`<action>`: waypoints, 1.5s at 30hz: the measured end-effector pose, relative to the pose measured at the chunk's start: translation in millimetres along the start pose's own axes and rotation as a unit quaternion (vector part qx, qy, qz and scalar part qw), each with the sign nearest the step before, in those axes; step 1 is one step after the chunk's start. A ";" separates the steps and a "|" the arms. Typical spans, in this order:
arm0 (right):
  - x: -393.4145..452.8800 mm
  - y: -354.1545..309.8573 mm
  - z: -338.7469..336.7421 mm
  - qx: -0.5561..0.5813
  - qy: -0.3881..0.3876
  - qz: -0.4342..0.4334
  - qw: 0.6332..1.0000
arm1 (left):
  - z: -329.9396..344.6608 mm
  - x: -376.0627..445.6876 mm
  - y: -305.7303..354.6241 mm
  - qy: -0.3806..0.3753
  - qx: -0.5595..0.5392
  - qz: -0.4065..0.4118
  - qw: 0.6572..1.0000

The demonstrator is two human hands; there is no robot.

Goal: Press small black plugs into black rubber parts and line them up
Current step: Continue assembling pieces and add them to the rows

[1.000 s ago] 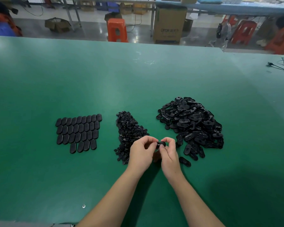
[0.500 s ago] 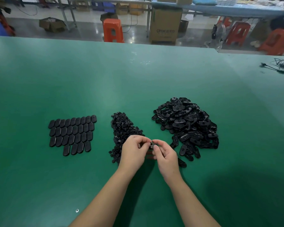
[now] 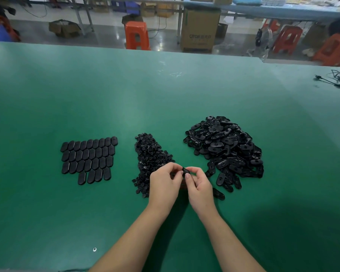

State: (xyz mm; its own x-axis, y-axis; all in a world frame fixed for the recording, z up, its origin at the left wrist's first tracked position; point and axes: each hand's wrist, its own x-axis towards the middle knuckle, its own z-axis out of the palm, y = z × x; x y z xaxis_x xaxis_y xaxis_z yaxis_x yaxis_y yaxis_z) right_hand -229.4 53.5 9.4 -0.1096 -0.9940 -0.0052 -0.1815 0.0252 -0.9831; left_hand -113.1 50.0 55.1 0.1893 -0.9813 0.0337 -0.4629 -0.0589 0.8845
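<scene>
Both hands up close together over the green table (image 3: 165, 91), just in front of me, between the two loose piles. My left hand (image 3: 164, 183) and right hand (image 3: 199, 185) are both pinching one black rubber part (image 3: 185, 170) betw thumb and fingertips. Only a small bit of it shows betw the fingers, rest is covered. Can't tell if a plug is in it, too small and hidden. Other fingers on both hands curled in.

Plug pile (image 3: 150, 160): small black bits, heaped in a rough wedge, right behind my left hand and partly hidden by it. Near end of the pile runs under my left knuckles.

Rubber parts pile (image 3: 226, 148): bigger heap of oval pieces, to the right and a bit further back. A few strays at its near edge, one oval part (image 3: 218, 193) lies alone on the table just beside my right wrist.

Lined-up parts (image 3: 89, 159): left side, well apart from the piles. Flat ovals packed touching each other in 4 rows, bottom row shorter than the rest.

Misc: tiny screw head (image 3: 94, 249) in the table surface near my left forearm. Black cable (image 3: 334, 81) at far right edge of the table. Past the table: orange stool (image 3: 137, 35), cardboard box (image 3: 199, 29), more stools on the right.
</scene>
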 end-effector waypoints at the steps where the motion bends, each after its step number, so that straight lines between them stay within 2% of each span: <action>1: 0.0 -0.3 0.0 -0.001 0.001 -0.002 1.000 | -0.1 0.3 0.0 -0.003 -0.003 -0.006 1.000; 10: -1.3 -1.6 0.1 -0.001 0.000 -0.015 1.000 | -5.9 6.0 -1.7 -0.042 0.012 -0.027 0.999; 16: -1.0 0.5 -0.1 -0.005 -0.009 -0.010 1.000 | -3.8 4.4 -3.2 -0.016 0.045 0.003 0.999; 20: -0.2 2.4 -1.2 0.019 -0.019 -0.007 1.000 | -4.9 9.2 -4.4 0.005 0.023 -0.013 1.000; 26: -0.8 -0.2 0.3 0.051 -0.020 -0.002 0.998 | -9.3 18.3 -12.9 -0.078 -0.032 -0.089 0.993; 35: -0.4 1.8 0.5 0.053 -0.011 0.005 0.999 | -8.4 16.4 -13.2 -0.122 -0.148 -0.138 0.972; 45: 1.8 4.5 0.0 0.055 -0.009 0.016 0.998 | -4.9 12.6 -10.0 -0.096 -0.119 -0.132 0.979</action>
State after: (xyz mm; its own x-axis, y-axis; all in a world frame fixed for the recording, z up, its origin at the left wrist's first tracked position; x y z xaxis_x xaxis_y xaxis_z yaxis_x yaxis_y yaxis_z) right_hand -230.5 51.8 4.9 -0.0956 -0.9947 -0.0386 -0.0692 0.0453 -0.9966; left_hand -101.8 39.1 48.9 0.0978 -0.9554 -0.2787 -0.2002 -0.2932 0.9348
